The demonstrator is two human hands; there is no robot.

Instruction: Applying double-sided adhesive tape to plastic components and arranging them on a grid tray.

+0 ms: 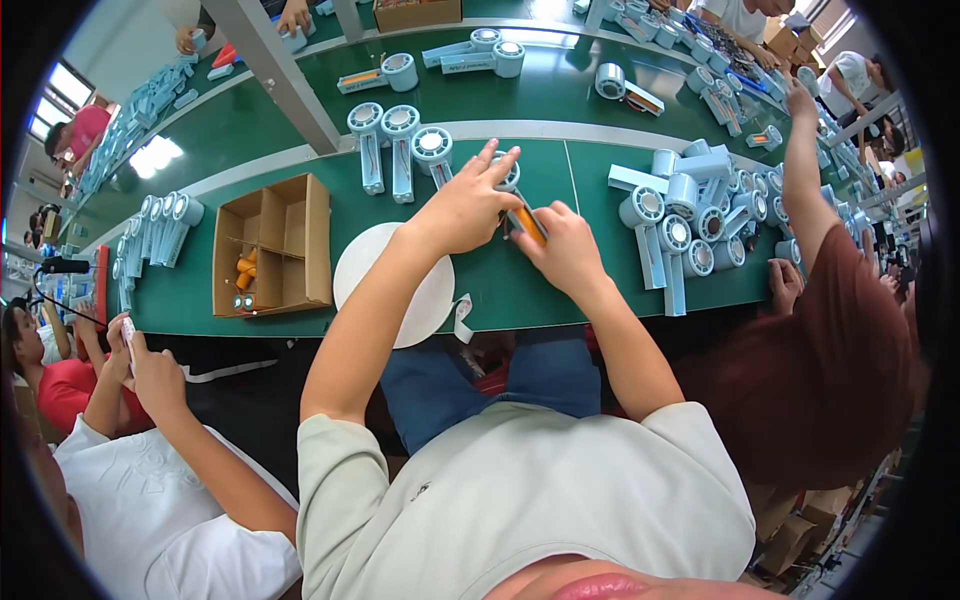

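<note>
A light blue handheld fan (507, 174) lies on the green bench in front of me, its handle opened and an orange battery (529, 226) showing inside. My left hand (468, 207) reaches over it, fingers bent on the round head and thumb at the upper end of the handle. The lower end of the handle is gripped by my right hand (563, 245), which hides that end. Just left of my left hand, partly covered by it, is another fan (432, 145). Two more fans with open handles stand in line beside that one.
A divided cardboard box (320, 240) with orange batteries sits at the left, next to a white round disc (365, 262) and a paper strip (462, 318). Fan parts (676, 235) pile up at the right. A co-worker's arm (808, 185) reaches across there. Beyond a rail, more fans (400, 72) lie on a green surface.
</note>
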